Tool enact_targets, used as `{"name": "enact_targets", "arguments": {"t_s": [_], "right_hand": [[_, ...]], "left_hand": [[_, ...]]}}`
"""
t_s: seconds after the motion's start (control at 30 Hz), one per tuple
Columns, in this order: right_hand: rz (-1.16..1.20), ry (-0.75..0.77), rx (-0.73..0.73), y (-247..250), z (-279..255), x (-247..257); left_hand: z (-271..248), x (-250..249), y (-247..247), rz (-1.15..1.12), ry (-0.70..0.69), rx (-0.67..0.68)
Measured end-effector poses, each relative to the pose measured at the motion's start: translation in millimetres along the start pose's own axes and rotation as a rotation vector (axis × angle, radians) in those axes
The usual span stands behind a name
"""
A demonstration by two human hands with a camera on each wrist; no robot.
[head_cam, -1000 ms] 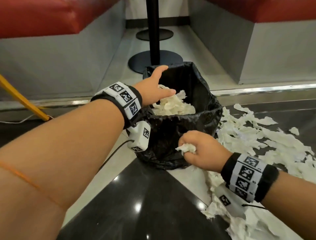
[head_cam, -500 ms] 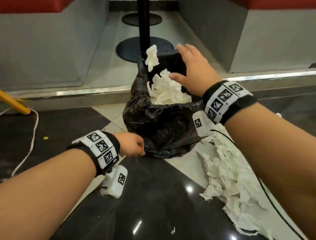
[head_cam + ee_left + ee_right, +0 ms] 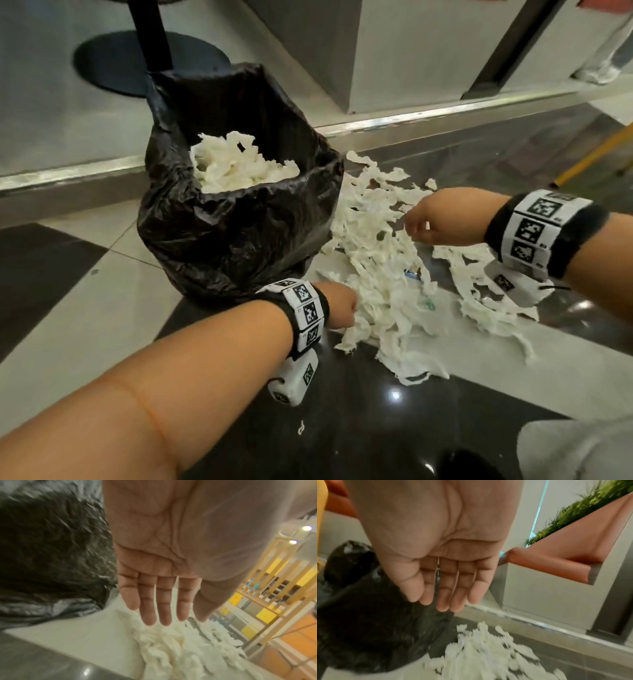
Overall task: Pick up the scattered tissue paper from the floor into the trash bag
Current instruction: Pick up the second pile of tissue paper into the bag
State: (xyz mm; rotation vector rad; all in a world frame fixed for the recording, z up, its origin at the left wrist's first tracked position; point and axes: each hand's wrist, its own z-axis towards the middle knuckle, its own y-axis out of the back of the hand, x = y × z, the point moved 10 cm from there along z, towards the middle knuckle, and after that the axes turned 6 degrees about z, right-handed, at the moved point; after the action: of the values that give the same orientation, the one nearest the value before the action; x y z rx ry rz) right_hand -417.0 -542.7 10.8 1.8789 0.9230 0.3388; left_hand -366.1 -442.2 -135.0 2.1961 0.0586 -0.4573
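- A moment ago the right hand (image 3: 433, 219) was up over the crinkly black plastic trash bag (image 3: 236, 219), and a white clump was being dropped in. Now that hand is seen low at the middle right of the head picture, above the torn white tissue paper strips (image 3: 387, 274) on the shiny dark-and-pale tiled floor (image 3: 85, 308).
- The left hand (image 3: 339, 306) has been moved too — from the bag's bottom edge to the near edge of the pile, in the lower middle of the picture.
- So one load has been put away, and it looks like the next grab is being started. A big heap is still on the floor, just right of the bag, so lots of work is left.
- In the head picture the left fingers are hidden behind the wrist — only the wrist pictures show them. The left fingers (image 3: 148, 601) are straight and close together, with tips just over the tissue. The right fingers (image 3: 443, 588) are straight too, and nothing is held.
- Only the head picture shows white tissue already piled inside the bag.
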Motion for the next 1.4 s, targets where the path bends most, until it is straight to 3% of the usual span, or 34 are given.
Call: {"name": "enact_targets", "arguments": {"t_s": [0.2, 0.3, 0.4, 0.47, 0.53, 0.67, 0.77, 0.9, 1.0, 1.13, 1.23, 1.3, 1.4], "right_hand": [[-0.105, 0.036, 0.191, -79.9, 21.0, -33.9], [-0.117, 0.170, 0.346, -133.4, 28.5, -29.9], [-0.146, 0.278, 0.442, -166.6, 44.0, -26.6], [-0.090, 0.330, 0.403, -174.0, 63.9, -25.8], [-0.002, 0.362, 0.353, -177.8, 80.9, -29.9], [0.014, 0.482, 0.268, -190.4, 100.4, -38.4], [-0.057, 0.593, 0.319, -209.8, 105.1, -32.1], [-0.092, 0.704, 0.334, -204.0, 104.2, -7.7], [-0.034, 0.667, 0.336, -196.1, 111.8, 2.2], [0.148, 0.628, 0.246, -176.1, 120.7, 10.7], [0.228, 0.635, 0.122, -166.4, 121.0, 16.4], [0.352, 0.625, 0.120, -166.0, 109.6, 15.4], [0.533, 0.554, 0.229, -182.8, 90.4, 14.6]], "left_hand": [[32.4, -22.3, 0.1, -0.036, 0.071, -0.114], [57.4, -15.5, -12.8, 0.018, 0.201, -0.186], [84.5, -11.2, -53.8, -0.075, 0.366, -0.105], [102.1, -15.4, -78.5, -0.133, 0.437, -0.031], [113.3, -18.8, -78.6, -0.156, 0.479, -0.060], [113.4, -5.2, -44.7, -0.198, 0.567, -0.177], [94.0, 11.0, -17.1, -0.281, 0.654, -0.252], [66.1, 11.0, 26.8, -0.308, 0.666, -0.327], [53.0, 12.3, 50.9, -0.257, 0.650, -0.278], [53.1, 13.2, 58.4, 0.072, 0.507, -0.104], [38.9, 21.8, 56.7, 0.284, 0.474, -0.079], [27.6, 31.7, 45.7, 0.280, 0.480, -0.035], [7.7, 47.1, 26.4, 0.101, 0.577, -0.054]]}}
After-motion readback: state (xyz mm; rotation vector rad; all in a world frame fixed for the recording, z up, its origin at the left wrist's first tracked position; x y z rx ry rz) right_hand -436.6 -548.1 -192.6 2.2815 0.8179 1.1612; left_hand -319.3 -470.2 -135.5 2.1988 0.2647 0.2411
